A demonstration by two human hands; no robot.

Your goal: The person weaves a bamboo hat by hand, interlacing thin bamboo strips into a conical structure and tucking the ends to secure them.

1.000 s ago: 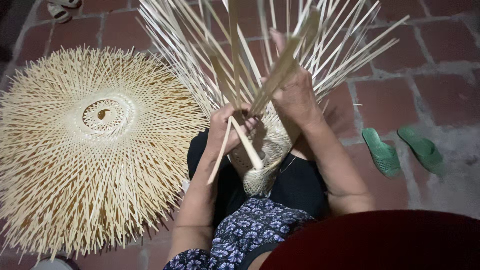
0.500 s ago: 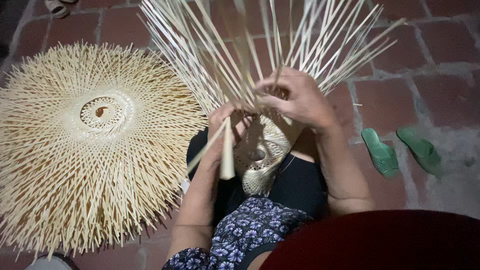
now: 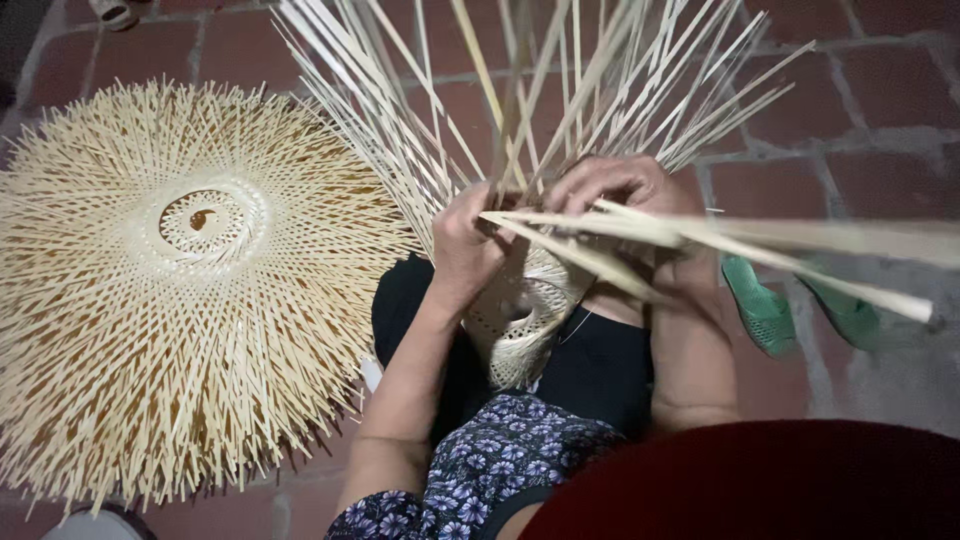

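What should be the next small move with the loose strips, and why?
Probably the left hand should tuck the loose strips between the upright spokes: they jut sideways, unwoven, while the right hand steadies the basket.

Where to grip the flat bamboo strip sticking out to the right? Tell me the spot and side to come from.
Grip the flat bamboo strip along its free middle, coming from above on the right, probably pinching its broad faces. Its near end is already pinned at the left hand and right hand against the half-woven basket, while the far end points out over the brick floor, clear of other strips.
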